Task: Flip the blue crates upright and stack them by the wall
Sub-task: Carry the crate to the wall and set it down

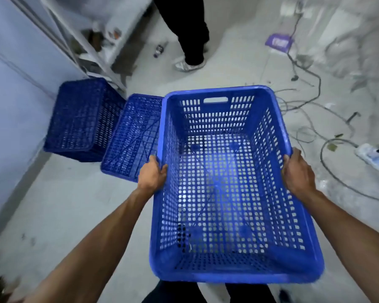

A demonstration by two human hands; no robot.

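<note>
**Crate held upright**

The left grip and right grip each curl round a long rim of the blue crate, open side up. A far crate lies bottom-up by the wall, a near crate beside it.

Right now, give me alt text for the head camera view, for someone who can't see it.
A left hand and a right hand grip the side rims of an upright, empty blue perforated plastic crate above a grey floor. Two upturned blue perforated crates lie to the left, near a pale wall. Cables trail on the right; another person's legs stand beyond.
</note>
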